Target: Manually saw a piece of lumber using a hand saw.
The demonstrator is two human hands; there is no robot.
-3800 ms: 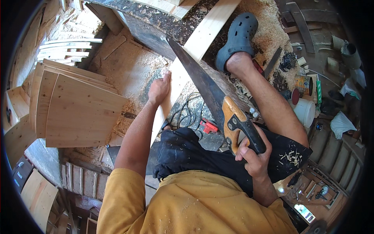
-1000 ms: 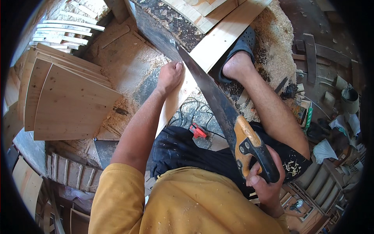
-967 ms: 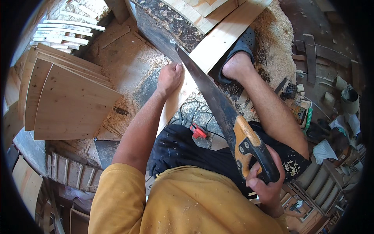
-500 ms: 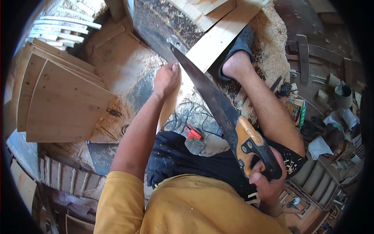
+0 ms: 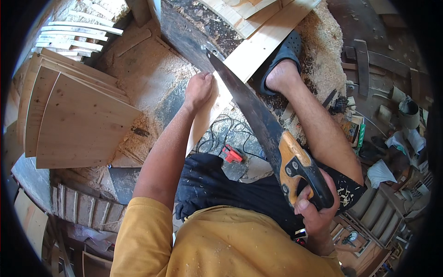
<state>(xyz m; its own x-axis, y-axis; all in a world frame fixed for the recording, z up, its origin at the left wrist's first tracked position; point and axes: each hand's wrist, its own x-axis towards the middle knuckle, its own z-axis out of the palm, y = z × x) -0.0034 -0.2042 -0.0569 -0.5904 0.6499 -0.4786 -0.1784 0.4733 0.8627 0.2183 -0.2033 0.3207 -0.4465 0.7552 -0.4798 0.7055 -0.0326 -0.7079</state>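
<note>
My right hand is closed round the black and wooden handle of a handsaw. Its long dark blade slants up and left, crossing over a pale wooden board. Whether the teeth touch the wood I cannot tell. The board runs from the upper right down toward my lap, over the edge of a worn, dark work surface. My left hand is closed on the board's left edge, to the left of the blade. My right foot in a clog is beside the board's far part.
Curved wooden panels stand stacked at the left. Below the board, a red power tool and a black cord lie on the floor. Sawdust covers the upper right. Buckets and clutter fill the far right.
The scene has shifted slightly to the right in the view. Both hands keep their hold, and the saw lies across the board at nearly the same angle.
</note>
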